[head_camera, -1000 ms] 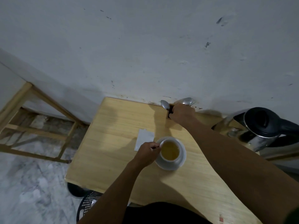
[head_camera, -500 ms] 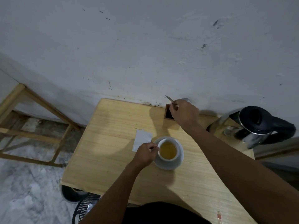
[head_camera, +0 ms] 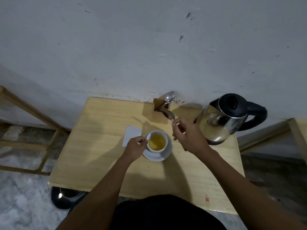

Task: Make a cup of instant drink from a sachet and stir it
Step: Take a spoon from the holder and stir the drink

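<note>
Two hands worked: the left hand [head_camera: 136,146] pinched the handle of the cup [head_camera: 157,142] on its saucer [head_camera: 163,156] mid-table, while the right hand [head_camera: 187,135], fingers curled, gripped a spoon [head_camera: 168,114] just beyond it.

Pale wood with a matt, fine-grained face makes the table [head_camera: 99,155]. The cup [head_camera: 157,142] and saucer [head_camera: 157,156] by the left fingers look like glossy white ceramic. Pinched in the right fingers, the spoon [head_camera: 168,114] is shiny metal. The kettle [head_camera: 221,125] beyond has a mirror-bright steel body and black plastic handle.
</note>
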The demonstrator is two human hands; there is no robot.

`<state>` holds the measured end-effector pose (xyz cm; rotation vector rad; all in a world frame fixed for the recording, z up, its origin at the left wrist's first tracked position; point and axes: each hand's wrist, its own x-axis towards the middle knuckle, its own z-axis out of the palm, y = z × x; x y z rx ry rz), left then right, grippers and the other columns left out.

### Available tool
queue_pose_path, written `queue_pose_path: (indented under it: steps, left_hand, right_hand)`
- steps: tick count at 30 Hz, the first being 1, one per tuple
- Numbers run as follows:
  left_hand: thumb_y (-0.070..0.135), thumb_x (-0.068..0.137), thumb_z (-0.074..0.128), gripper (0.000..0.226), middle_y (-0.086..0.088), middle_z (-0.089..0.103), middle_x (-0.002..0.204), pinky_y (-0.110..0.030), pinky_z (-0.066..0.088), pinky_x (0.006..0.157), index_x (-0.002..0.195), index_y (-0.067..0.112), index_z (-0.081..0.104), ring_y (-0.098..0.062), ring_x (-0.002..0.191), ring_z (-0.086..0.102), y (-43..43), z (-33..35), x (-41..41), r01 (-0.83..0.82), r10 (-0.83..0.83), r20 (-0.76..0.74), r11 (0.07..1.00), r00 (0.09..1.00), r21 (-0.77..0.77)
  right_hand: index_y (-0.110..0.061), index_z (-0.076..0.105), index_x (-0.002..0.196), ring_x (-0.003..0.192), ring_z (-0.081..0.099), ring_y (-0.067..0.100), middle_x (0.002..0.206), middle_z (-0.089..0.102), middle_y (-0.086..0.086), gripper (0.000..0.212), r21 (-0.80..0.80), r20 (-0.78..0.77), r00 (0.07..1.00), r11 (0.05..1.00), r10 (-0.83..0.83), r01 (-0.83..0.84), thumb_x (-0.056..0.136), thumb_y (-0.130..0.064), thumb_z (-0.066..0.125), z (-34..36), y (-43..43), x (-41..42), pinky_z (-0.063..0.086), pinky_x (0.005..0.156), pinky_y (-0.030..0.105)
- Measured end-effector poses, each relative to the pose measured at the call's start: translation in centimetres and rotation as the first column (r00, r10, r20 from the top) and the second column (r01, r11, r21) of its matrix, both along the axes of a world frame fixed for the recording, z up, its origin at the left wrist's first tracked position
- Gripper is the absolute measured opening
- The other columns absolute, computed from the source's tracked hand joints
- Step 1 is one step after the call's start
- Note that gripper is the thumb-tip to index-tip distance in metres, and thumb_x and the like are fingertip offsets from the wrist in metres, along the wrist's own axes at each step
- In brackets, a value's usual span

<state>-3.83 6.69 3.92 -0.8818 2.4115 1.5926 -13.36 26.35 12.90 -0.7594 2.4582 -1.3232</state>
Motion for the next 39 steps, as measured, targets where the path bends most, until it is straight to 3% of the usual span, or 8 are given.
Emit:
queue_pose_path:
  steps: [4,7,11,16,21,28,31,39]
  left_hand:
    - [0.020,0.093,0.056,0.022,-0.008,0.064,0.091,-0.035,0.046,0.075,0.105,0.005,0.067,-0.023,0.078,0.058,0.1,0.2,0.1,-0.022,0.022,-0.001,1.000,1.000,-0.003]
    - [0.020,0.092,0.057,0.023,-0.006,0.065,0.094,-0.036,0.047,0.077,0.107,0.006,0.068,-0.024,0.079,0.059,0.2,0.2,0.1,-0.030,0.030,-0.003,0.999,1.000,-0.014]
    - [0.020,0.092,0.057,0.024,-0.007,0.065,0.098,-0.034,0.047,0.078,0.110,0.006,0.067,-0.023,0.082,0.059,0.3,0.4,0.3,-0.028,0.028,-0.001,0.999,1.000,-0.018]
    - [0.018,0.093,0.056,0.024,-0.004,0.062,0.098,-0.031,0.044,0.078,0.110,0.004,0.066,-0.020,0.089,0.057,0.6,0.7,0.2,-0.026,0.026,-0.018,0.999,1.000,-0.023]
    - [0.020,0.093,0.057,0.024,-0.003,0.062,0.101,-0.036,0.047,0.080,0.111,0.007,0.066,-0.020,0.091,0.057,0.3,0.5,0.1,-0.021,0.021,0.000,1.000,1.000,-0.007]
    - [0.021,0.092,0.057,0.024,-0.002,0.062,0.100,-0.029,0.043,0.079,0.111,0.008,0.066,-0.020,0.094,0.057,-0.1,0.3,0.0,-0.006,0.006,0.011,1.000,1.000,0.003]
    - [0.022,0.092,0.057,0.024,-0.002,0.062,0.101,-0.027,0.040,0.081,0.111,0.009,0.067,-0.018,0.097,0.056,-0.1,0.2,-0.1,-0.005,0.005,0.019,1.000,1.000,-0.003]
    - [0.020,0.092,0.058,0.024,-0.003,0.064,0.101,-0.026,0.039,0.082,0.111,0.008,0.067,-0.019,0.100,0.057,-0.2,-0.1,-0.3,-0.008,0.008,0.030,1.000,1.000,0.004]
  right_hand:
    - [-0.030,0.062,0.109,0.053,0.052,0.010,0.059,0.059,-0.001,0.022,0.162,0.008,1.000,0.987,-0.007,0.006,0.099,-0.042,0.047,-2.0,1.3,0.8,0.045,0.056,0.036]
    - [-0.024,0.061,0.117,0.055,0.049,0.007,0.058,0.054,-0.006,0.025,0.272,0.103,0.995,0.962,-0.002,-0.026,0.099,-0.032,0.046,-3.2,1.7,1.4,0.044,0.061,0.035]
    - [-0.019,0.054,0.133,0.077,0.055,0.021,0.098,0.068,0.006,0.037,0.381,0.197,0.980,0.919,0.024,-0.099,0.098,-0.021,0.039,-3.5,1.8,2.1,0.043,0.068,0.030]
    - [-0.034,0.050,0.135,0.101,0.062,0.030,0.116,0.068,0.004,0.037,0.582,-0.007,0.992,0.807,0.127,-0.099,0.103,-0.030,0.033,-3.0,1.6,2.6,0.044,0.072,0.034]
    - [-0.010,0.052,0.120,0.096,0.061,0.033,0.112,0.064,0.013,0.027,0.707,0.009,0.984,0.695,0.175,-0.130,0.099,-0.023,0.040,-2.7,0.1,2.5,0.037,0.067,0.033]
    - [-0.017,0.057,0.123,0.094,0.065,0.026,0.109,0.067,0.005,0.029,0.861,-0.159,0.894,0.502,0.418,-0.081,0.097,-0.016,0.042,-0.8,-1.5,1.7,0.036,0.064,0.032]
    - [-0.009,0.053,0.114,0.088,0.064,0.027,0.105,0.067,0.008,0.022,0.870,-0.125,0.883,0.478,0.452,-0.122,0.095,-0.017,0.043,-0.1,-2.1,1.4,0.034,0.063,0.032]
    - [-0.017,0.065,0.096,0.065,0.052,0.022,0.082,0.064,0.000,0.016,0.887,-0.168,0.798,0.443,0.578,-0.134,0.094,-0.019,0.049,0.3,-4.4,0.8,0.035,0.057,0.030]
